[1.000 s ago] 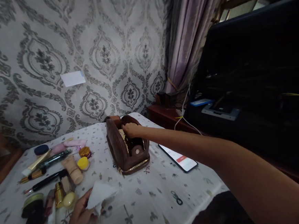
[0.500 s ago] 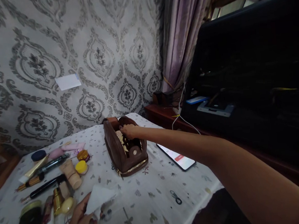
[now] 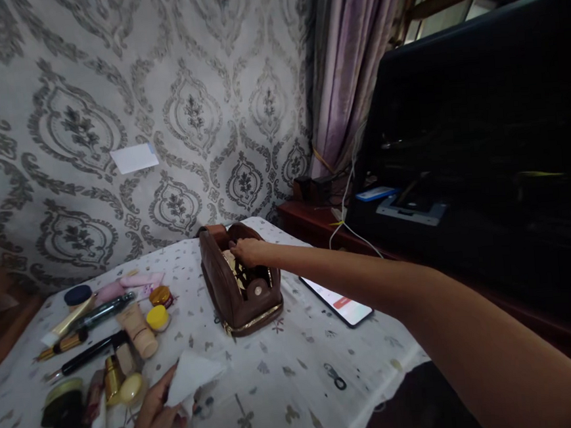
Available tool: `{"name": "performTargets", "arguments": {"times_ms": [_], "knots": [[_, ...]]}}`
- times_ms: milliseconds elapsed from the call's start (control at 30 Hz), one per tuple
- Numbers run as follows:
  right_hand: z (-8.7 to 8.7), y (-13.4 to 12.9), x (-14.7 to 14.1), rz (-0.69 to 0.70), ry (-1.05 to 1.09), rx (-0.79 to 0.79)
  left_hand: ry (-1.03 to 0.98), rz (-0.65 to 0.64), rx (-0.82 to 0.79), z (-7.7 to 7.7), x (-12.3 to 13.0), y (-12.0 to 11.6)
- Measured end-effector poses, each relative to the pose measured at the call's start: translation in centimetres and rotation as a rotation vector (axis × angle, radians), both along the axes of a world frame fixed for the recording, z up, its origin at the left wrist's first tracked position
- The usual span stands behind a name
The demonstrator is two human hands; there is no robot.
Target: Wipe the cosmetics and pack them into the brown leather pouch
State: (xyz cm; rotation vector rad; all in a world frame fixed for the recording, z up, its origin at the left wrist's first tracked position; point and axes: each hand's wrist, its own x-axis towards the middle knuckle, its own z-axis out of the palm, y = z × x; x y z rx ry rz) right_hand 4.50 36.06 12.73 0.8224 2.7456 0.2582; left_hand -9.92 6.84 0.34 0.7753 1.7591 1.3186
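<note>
At the lower left my left hand [image 3: 153,415] is closed on a white tissue [image 3: 192,377], which spreads out over the tablecloth. My right hand [image 3: 251,251] reaches from the right into the top of a brown makeup bag [image 3: 216,279]. The bag stands unzipped, with a patterned lining and a round snap showing at its near end. Curled fingers of my right hand are at the bag's mouth, and whatever they grip is hidden. A phone [image 3: 355,311] with a lit screen lies under my right forearm, beside the bag.
Left on the tablecloth [image 3: 265,400] lie several cosmetics: a beige tube [image 3: 137,331], a yellow-lidded jar [image 3: 158,317], a black brush [image 3: 86,356], a gold bottle [image 3: 113,380]. A dark television [image 3: 476,126] stands at right, and a patterned wall [image 3: 189,188] rises behind the table.
The view has shifted slightly, so the cosmetics sit a little further right in the picture. Both hands stay essentially in place, the right in the bag and the left on the tissue.
</note>
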Motion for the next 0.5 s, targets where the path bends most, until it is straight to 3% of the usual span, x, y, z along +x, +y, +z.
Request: {"name": "performTargets", "arguments": {"times_ms": [267, 500], "knots": [[1.1, -1.4, 0.6, 0.021, 0.035, -0.011, -0.010, 0.017, 0.007, 0.0, 0.0, 0.0], [-0.5, -2.6, 1.1, 0.014, -0.035, -0.153, -0.001, 0.006, 0.009, 0.2, 0.0, 0.0]]}}
